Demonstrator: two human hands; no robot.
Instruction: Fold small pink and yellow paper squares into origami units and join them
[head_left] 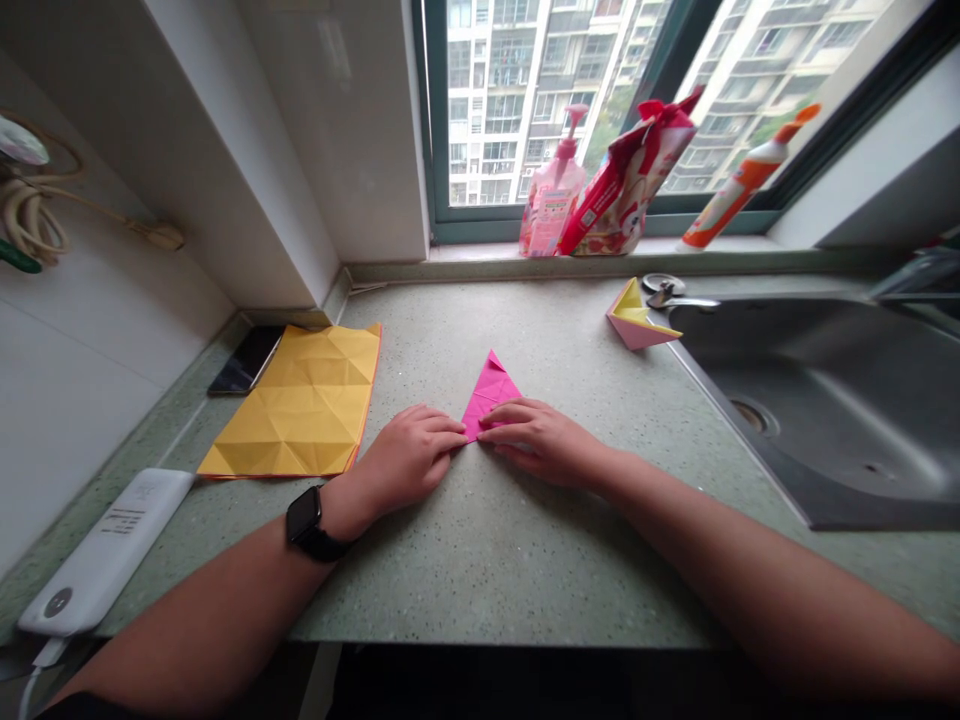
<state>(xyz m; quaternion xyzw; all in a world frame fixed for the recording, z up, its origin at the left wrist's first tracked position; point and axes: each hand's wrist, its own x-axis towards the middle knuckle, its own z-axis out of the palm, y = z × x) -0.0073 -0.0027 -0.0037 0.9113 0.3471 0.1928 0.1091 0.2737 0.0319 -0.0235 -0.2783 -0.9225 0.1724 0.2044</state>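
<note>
A small pink folded origami paper (491, 390) lies on the counter in front of me, its point facing away from me. My left hand (416, 445) has its fingertips pressed together at the paper's lower left corner. From the other side, my right hand (536, 435) grips the lower edge, its fingers over the paper and partly hiding it. The fingertips of both hands nearly meet at the near edge. On my left wrist is a black smartwatch (304, 515).
Left on the counter (480, 580) are creased yellow paper sheets (304, 400), a dark phone (247, 360) and a white power bank (109, 550). A yellow-and-pink folded paper (637, 325) stands by the steel sink (750, 515). A pump bottle (553, 195), red bag (630, 180) and orange-white bottle (739, 190) line the windowsill.
</note>
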